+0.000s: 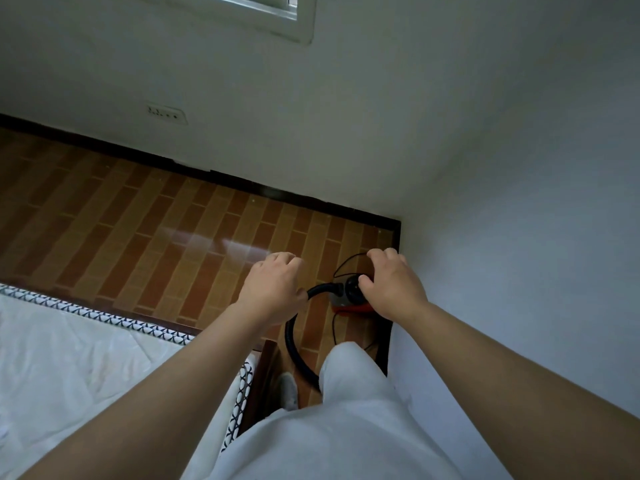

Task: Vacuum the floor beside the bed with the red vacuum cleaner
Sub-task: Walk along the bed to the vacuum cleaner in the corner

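The red vacuum cleaner stands on the wooden floor in the room's corner, with a grey top and a black round fitting. Its black hose loops left from the body and curves down toward my legs. My right hand hovers over the vacuum's right side, fingers bent and thumb spread, hiding part of the body. My left hand hangs over the hose's bend with loosely curled fingers. Neither hand plainly grips anything. The bed with its white sheet lies at lower left.
A thin black power cord trails from the vacuum toward the corner. White walls close in ahead and on the right, with a dark skirting board. A wall socket sits left of centre. My foot stands between bed and hose.
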Demonstrator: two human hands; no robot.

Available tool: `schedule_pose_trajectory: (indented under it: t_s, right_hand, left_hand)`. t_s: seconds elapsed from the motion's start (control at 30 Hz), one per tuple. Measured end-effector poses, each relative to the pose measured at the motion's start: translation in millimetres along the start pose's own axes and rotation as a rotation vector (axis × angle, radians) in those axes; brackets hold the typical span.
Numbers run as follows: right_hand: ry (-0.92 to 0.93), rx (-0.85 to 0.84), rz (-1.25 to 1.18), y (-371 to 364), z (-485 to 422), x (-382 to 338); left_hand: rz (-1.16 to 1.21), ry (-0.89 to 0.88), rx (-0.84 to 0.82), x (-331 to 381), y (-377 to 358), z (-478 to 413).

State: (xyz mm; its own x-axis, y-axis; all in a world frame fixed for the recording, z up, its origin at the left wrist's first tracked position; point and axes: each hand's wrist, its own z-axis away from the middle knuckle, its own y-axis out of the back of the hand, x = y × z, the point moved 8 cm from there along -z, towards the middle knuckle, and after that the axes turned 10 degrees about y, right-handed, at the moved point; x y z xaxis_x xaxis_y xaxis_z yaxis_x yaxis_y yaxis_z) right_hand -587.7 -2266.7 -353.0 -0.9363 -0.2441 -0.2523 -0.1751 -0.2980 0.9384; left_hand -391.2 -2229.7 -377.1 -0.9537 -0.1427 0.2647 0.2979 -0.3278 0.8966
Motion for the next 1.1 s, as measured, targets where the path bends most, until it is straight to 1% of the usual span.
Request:
schedule_pose_trajectory:
  t_s: [0.27,0.37,0.5,0.6,0.7,0.83,1.1]
  right_hand:
    - [0.049,-0.033,0.004,3.3,-60.7,9.6]
    - [0.090,-0.044,0.004,7.5,-97.2,16.1]
    - [0.130,-0.042,-0.026,26.9,-151.4,34.3]
    - [0.128,-0.034,-0.028,46.6,-183.3,53.4]
    - [0.142,-0.043,-0.009,59.8,-207.6,67.9]
    - [0.143,-0.058,0.020,75.7,-231.2,77.0]
    - [0.198,-0.051,0.044,99.3,-283.4,66.7]
  left_hand:
    - [0.001,0.037,0.009,9.1,9.6,-48.9]
    - [-0.006,0.065,0.050,16.0,21.6,-79.7]
    - [-0.011,0.126,0.081,31.9,41.2,-129.5]
    - [-0.005,0.131,0.085,48.6,57.2,-166.9]
    - [0.020,0.158,0.132,56.0,76.1,-194.3]
    - [0.021,0.170,0.162,59.3,92.9,-211.8]
    - [0.009,0.159,0.179,60.9,122.7,-248.2]
